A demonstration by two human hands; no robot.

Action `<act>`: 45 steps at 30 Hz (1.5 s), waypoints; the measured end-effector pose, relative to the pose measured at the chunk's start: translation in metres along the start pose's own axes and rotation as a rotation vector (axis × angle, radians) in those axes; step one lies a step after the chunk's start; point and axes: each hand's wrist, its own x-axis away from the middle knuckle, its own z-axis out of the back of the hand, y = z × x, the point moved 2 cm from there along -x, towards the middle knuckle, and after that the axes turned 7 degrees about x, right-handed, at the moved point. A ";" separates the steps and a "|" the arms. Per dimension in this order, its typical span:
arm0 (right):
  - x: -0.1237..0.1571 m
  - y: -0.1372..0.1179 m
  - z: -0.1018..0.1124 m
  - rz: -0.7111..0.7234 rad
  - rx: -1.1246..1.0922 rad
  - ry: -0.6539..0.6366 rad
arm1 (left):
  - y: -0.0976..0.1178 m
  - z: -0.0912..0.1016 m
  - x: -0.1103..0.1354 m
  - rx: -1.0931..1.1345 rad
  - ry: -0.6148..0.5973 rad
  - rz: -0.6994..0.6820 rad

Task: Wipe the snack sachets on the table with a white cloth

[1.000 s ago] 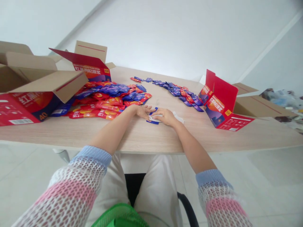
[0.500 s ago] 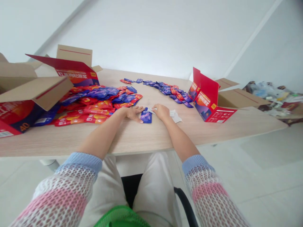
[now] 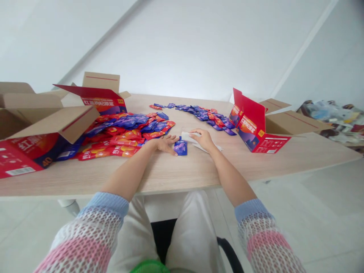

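The purple sachet (image 3: 182, 148) lies flat on the desk (image 3: 176, 176), between the two hands, printed side up. The left grip (image 3: 164, 144) is spread wide, palm down, just left of it, with the thumb reaching the sachet's lower left edge. The right grip (image 3: 205, 140) is narrow, fingers pinching a white tissue (image 3: 186, 137); it sits to the right of the sachet, a little apart, and the tissue's near end comes close to the sachet's upper right corner. Left of the left grip spreads a heap of red and purple sachets (image 3: 125, 139), beside two open boxes (image 3: 34, 148). Farther back, a curved row of small sachets (image 3: 200, 113) runs toward an open red box (image 3: 257, 132) on the right.
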 end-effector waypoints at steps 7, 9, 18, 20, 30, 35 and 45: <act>0.007 -0.037 -0.025 0.194 0.100 -0.377 | -0.002 -0.003 -0.004 0.015 0.016 -0.008; 0.005 -0.034 -0.024 0.121 0.213 -0.339 | -0.004 -0.004 -0.006 0.019 0.022 -0.002; -0.003 -0.003 -0.020 -0.189 0.510 -0.168 | -0.004 -0.005 -0.007 0.006 0.053 0.003; -0.002 0.006 -0.016 -0.245 0.531 -0.141 | -0.003 -0.005 -0.006 0.004 0.049 0.002; -0.001 0.016 -0.002 -0.047 0.207 -0.038 | -0.004 -0.006 -0.006 0.009 0.061 0.000; 0.002 -0.001 -0.018 0.074 0.220 -0.233 | -0.001 -0.006 -0.005 0.004 0.052 0.010; 0.005 -0.011 -0.016 0.173 -0.166 -0.700 | 0.001 -0.003 -0.005 -0.010 0.008 0.016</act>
